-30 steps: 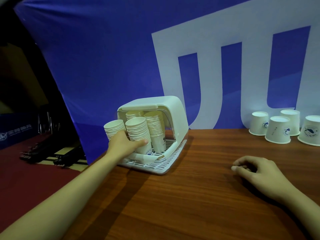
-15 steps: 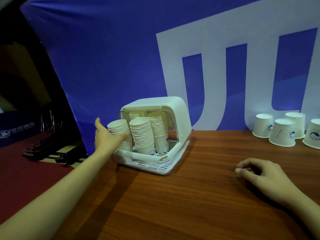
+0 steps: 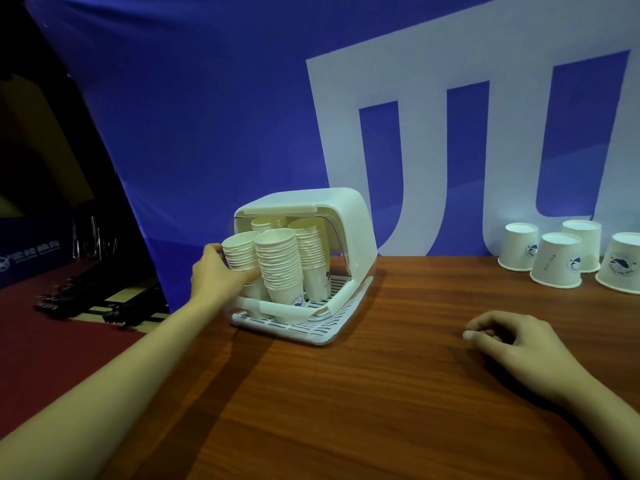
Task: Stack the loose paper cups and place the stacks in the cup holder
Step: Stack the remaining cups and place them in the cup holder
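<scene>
My left hand [image 3: 216,277] grips the leftmost cup stack [image 3: 240,258] in the cup holder [image 3: 356,233]; right hand [image 3: 512,344] rests loosely curled, empty. Next I fetch the far-right loose cups [image 3: 556,259].

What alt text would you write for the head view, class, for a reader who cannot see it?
A person's left hand grips the leftmost cup stack in a white cup holder on a wooden table. The right hand rests loosely curled on the table; four upside-down cups stand at far right.
</scene>
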`<move>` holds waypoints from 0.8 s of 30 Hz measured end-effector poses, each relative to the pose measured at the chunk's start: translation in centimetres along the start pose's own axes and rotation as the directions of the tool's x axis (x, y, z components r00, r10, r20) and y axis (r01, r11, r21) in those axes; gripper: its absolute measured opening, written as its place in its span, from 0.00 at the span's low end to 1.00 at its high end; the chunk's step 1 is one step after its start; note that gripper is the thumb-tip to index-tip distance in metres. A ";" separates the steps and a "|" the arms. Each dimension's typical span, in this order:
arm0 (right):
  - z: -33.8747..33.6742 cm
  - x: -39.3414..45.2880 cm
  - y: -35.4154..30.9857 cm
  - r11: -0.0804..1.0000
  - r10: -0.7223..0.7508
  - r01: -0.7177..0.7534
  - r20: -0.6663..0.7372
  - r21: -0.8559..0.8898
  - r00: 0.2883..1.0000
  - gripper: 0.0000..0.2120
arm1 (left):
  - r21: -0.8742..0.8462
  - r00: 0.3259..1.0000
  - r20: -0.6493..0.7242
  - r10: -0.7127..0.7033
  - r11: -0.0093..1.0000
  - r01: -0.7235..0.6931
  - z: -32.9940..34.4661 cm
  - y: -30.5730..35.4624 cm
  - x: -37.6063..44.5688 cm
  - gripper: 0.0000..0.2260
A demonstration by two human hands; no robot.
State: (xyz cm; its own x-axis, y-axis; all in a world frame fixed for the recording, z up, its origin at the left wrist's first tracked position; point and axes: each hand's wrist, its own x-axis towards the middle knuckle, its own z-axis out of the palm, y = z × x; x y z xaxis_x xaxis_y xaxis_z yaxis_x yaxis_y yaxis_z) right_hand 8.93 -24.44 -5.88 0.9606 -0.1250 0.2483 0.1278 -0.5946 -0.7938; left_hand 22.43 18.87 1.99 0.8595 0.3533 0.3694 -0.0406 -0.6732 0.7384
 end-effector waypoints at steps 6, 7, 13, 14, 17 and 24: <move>0.1 0.1 0.0 1.000 0.017 -0.017 -0.011 -0.003 1.000 0.04 | 0.119 0.737 -0.420 0.529 0.838 -0.533 0.4 2.4 -6.1 0.19; 0.2 0.0 -0.1 1.000 0.028 -0.028 -0.006 -0.006 1.000 0.04 | 0.092 0.632 -0.405 0.661 0.717 -0.691 1.5 4.0 -8.9 0.14; -1.3 0.0 0.8 0.987 0.155 -0.125 -0.380 0.103 0.912 0.09 | -0.234 0.353 0.233 0.906 0.404 -0.884 15.0 12.3 -20.6 0.07; -2.0 -0.1 1.3 0.977 0.207 -0.160 -0.479 0.139 0.853 0.10 | -0.249 0.381 0.306 0.872 0.460 -0.852 17.3 13.6 -21.0 0.10; -3.7 -0.1 2.8 0.893 0.432 -0.199 -0.641 0.405 0.634 0.10 | -0.255 0.529 0.458 0.715 0.675 -0.692 23.4 18.0 -21.2 0.18; -3.9 0.5 3.6 0.878 0.440 -0.128 -0.672 0.461 0.596 0.10 | -0.032 0.502 0.401 0.766 0.559 -0.828 33.0 27.1 -18.9 0.31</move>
State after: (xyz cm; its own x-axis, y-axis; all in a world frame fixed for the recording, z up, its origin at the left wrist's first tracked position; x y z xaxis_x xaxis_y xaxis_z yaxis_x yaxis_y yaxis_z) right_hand 8.89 -29.74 -6.49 0.4633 -0.8694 0.1719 0.1032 -0.1398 -0.9848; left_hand 21.92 -27.51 -3.65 0.6047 -0.5989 0.5250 -0.7509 -0.6485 0.1251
